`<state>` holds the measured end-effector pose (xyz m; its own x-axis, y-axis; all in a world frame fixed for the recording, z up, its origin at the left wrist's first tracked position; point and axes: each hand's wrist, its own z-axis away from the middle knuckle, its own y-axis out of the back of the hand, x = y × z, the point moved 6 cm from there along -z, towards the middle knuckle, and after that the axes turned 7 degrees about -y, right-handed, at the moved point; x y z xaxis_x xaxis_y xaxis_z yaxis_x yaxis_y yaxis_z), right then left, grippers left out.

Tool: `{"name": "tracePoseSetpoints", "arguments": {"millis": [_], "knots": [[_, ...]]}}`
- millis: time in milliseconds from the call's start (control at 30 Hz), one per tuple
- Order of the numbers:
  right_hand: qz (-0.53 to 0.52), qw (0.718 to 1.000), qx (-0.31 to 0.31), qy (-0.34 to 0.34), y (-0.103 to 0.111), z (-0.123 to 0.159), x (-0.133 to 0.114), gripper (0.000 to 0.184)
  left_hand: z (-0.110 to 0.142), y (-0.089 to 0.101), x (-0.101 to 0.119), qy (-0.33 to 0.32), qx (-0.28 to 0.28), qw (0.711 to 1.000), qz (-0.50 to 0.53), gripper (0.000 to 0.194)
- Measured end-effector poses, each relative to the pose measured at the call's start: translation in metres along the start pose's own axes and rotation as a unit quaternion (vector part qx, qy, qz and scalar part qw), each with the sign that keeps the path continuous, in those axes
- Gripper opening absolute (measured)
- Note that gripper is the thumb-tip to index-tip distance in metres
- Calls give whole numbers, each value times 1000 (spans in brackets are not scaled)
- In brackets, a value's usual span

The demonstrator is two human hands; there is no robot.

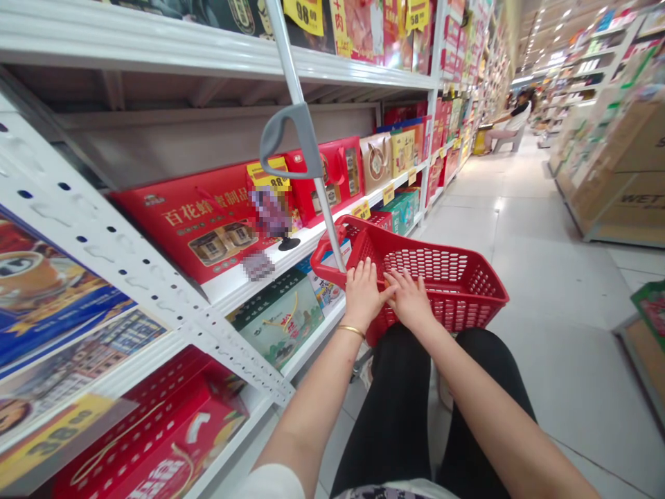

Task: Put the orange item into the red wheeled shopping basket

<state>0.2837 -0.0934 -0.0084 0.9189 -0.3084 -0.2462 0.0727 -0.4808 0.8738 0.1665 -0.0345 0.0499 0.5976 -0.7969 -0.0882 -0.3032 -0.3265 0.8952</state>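
My left hand (364, 294), with a thin gold bangle (352, 331) on its wrist, and my right hand (410, 299) both rest on the near rim of a red plastic shopping basket (447, 291). The fingers of both hands lie over the rim and appear to hold it. A grey pull handle on a long metal pole (298, 138) rises from the basket's left end, just beyond my left hand. The basket's inside shows no clear contents, though my hands hide part of it.
White perforated metal shelving (119, 235) runs along the left, stacked with red gift boxes (197, 222) and yellow price tags. A tiled aisle floor (545, 277) stretches ahead. Cardboard cartons (623, 180) stand on the right, and a seated person (512, 118) is far down the aisle.
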Motion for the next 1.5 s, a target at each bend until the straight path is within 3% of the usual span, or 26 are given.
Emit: {"name": "tracePoseSetpoints", "arguments": {"millis": [67, 133, 200, 367, 467, 567, 733, 800, 867, 967, 1167, 1267, 1333, 1500], "knots": [[-16, 1000, -4, 10, 0, -6, -13, 56, 0, 0, 0, -4, -5, 1000, -7, 81], [-25, 1000, -2, 13, 2, -4, -7, 54, 0, 0, 0, -5, -6, 1000, -12, 82], [-21, 1000, 6, 5, 6, 5, 16, 53, 0, 0, 1, -3, 0, 1000, -13, 86], [38, 996, 39, -70, 18, 34, 103, 54, 1, -1, 1, -1, 4, 1000, -1, 88], [65, 994, 33, -83, 20, 37, 121, 55, 1, -1, 1, 2, 3, 1000, 7, 88], [66, 995, 25, -68, 17, 26, 93, 57, 0, 0, 0, 10, 4, 1000, 9, 90], [-3, 1000, 15, 20, 9, 0, 1, 62, 0, 0, 1, 2, 4, 1000, -6, 85], [-29, 999, 6, 28, 8, -7, -17, 66, 0, 0, 1, -4, 1, 1000, -15, 82], [-47, 999, 3, 25, 8, -10, -16, 70, 0, 0, 2, -6, -1, 1000, -20, 81], [-50, 998, 22, 15, 12, -1, 14, 74, 1, 1, 2, -2, -1, 1000, -22, 84], [36, 996, 51, -66, 19, 36, 125, 68, 1, 0, 3, 6, 3, 1000, -6, 90], [55, 992, 53, -101, 20, 36, 147, 78, 1, -1, 2, 8, 1, 1000, 3, 89], [52, 995, 40, -81, 16, 25, 130, 85, 1, -1, 1, 14, 1, 1000, 4, 88], [-5, 999, 24, 22, 8, -6, 32, 78, 0, -1, 0, 7, -3, 1000, -3, 91]]}}
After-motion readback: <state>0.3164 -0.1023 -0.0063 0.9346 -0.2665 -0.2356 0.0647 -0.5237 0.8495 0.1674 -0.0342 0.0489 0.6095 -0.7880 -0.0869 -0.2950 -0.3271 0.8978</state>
